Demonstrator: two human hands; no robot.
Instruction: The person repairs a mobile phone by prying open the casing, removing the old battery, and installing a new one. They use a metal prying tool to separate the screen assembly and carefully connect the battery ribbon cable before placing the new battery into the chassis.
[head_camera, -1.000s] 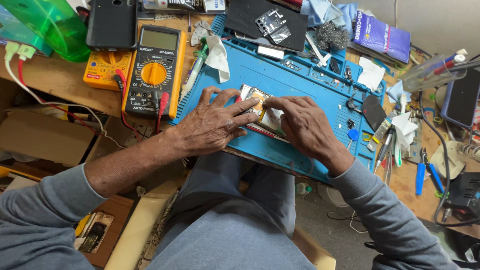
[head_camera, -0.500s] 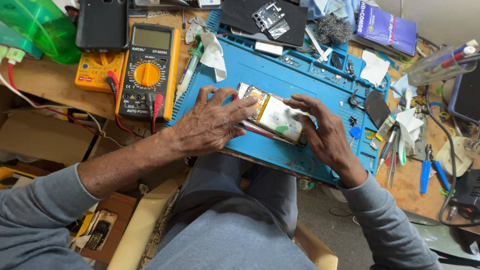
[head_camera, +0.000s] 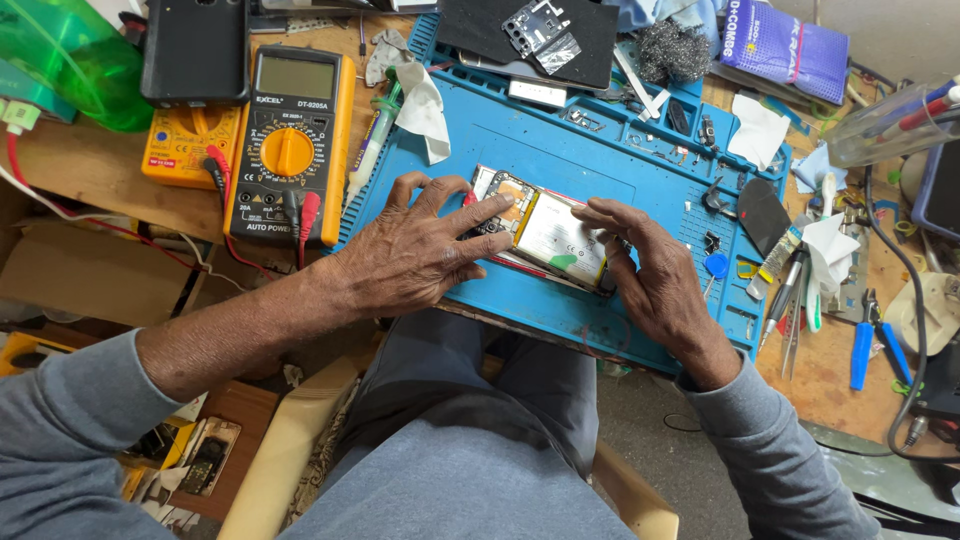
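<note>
Hands rest on an opened phone (head_camera: 540, 232) that lies back-up on a blue work mat (head_camera: 560, 150) at the near edge of the table (head_camera: 90, 160). Left hand (head_camera: 415, 250) lies flat over the phone's left end, its fingers (head_camera: 490, 215) spread and pressing on the circuit-board part, not clenched round anything. Right hand (head_camera: 655, 275) sits at the phone's right end, fingers (head_camera: 600, 212) curled loosely, their tips touching the edge beside the pale battery; they grasp nothing that can be seen. Left of the mat, a yellow multimeter (head_camera: 290, 140) lies face up, with red and black leads plugged in. A white cloth (head_camera: 425, 105) drapes over the mat's upper left corner. Right of the mat lie a blue-handled tool (head_camera: 862, 350) and tweezers (head_camera: 790, 345). Beyond the mat, a black panel (head_camera: 590, 50) rests with a small metal shield (head_camera: 540, 25) on top.
</note>
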